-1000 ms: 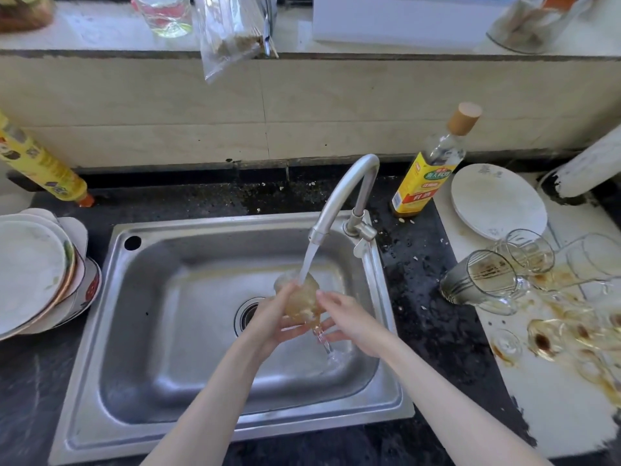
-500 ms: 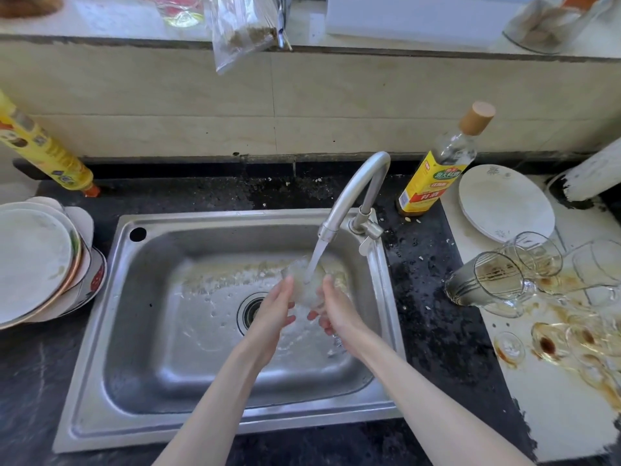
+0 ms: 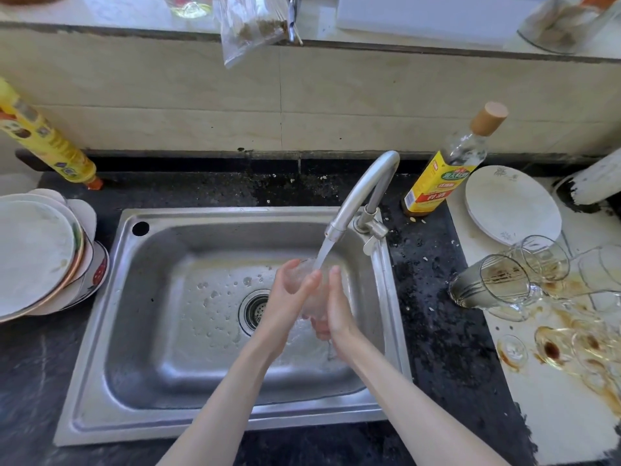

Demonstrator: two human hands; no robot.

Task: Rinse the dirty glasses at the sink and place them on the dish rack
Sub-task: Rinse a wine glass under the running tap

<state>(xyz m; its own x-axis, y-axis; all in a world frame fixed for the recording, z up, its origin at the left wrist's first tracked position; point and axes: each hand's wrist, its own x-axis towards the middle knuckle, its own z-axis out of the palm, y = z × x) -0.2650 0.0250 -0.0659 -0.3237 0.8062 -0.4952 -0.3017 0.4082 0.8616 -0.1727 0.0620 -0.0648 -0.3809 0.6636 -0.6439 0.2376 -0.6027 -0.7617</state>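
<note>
A clear glass (image 3: 311, 290) is held between both hands over the steel sink (image 3: 161, 331), under the water running from the faucet (image 3: 363, 193). My left hand (image 3: 285, 297) wraps the glass from the left, thumb and fingers curled round it. From the right, my right hand (image 3: 336, 314) presses flat against it, fingers fairly straight. Much of the glass is hidden by my hands. Several dirty glasses (image 3: 497, 284) with brown stains lie on their sides on the white board (image 3: 554, 415) at the right.
A yellow-labelled bottle (image 3: 443, 173) stands behind the faucet, with a white plate (image 3: 510, 206) beside it. Stacked plates (image 3: 37, 257) sit left of the sink, a yellow bottle (image 3: 43, 142) behind them. The drain (image 3: 255, 311) lies left of my hands. No dish rack is in view.
The brown liquid in the glass has washed out and the glass now looks clear. Both hands moved up closer round it, under the stream.
</note>
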